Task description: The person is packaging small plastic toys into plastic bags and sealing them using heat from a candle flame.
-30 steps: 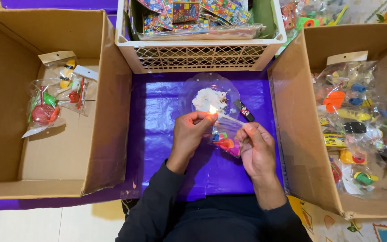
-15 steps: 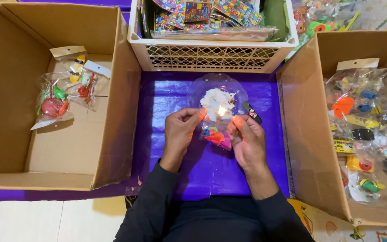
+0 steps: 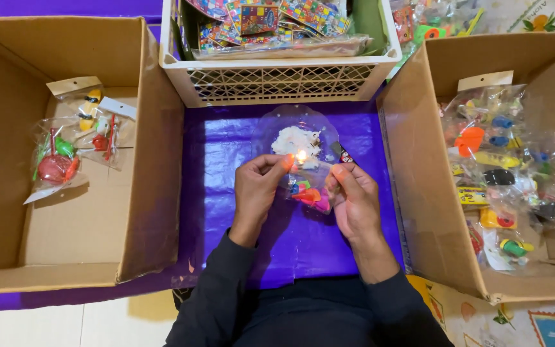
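Toy bag: a small clear plastic bag of coloured toy pieces [image 3: 308, 193] is held between the two hands, above the middle of the purple sheet; orange, pink and green pieces are seen through the plastic.
Flame: a small bright flame [image 3: 301, 155] is seen at the bag's top edge, between the fingertips of both hands.
Left hand [image 3: 256, 187]: closed in a pinch on the bag's upper left edge, thumb and forefinger pressed together just beside the flame.
Right hand [image 3: 349, 193]: closed on the bag's right side, fingers curled; a dark lighter [image 3: 341, 153] shows just above its fingertips, and whether it is gripped cannot be told.
Clear dish [image 3: 295, 133]: a round transparent dish with a white waxy lump [image 3: 297, 139] in it is set on the sheet, just behind the flame.
Purple sheet [image 3: 226, 193]: spread over the bench between the two boxes.
White crate [image 3: 277, 80]: a lattice-sided plastic crate is placed beyond the dish, filled with colourful printed packets [image 3: 271, 19].
Left cardboard box [image 3: 65, 212]: a few sealed toy bags [image 3: 75, 138] are lying in it, near its far wall.
Right cardboard box [image 3: 419, 193]: many filled toy bags [image 3: 502, 167] are piled in it.
Sleeves: dark sleeves [image 3: 226, 289] cover both forearms.
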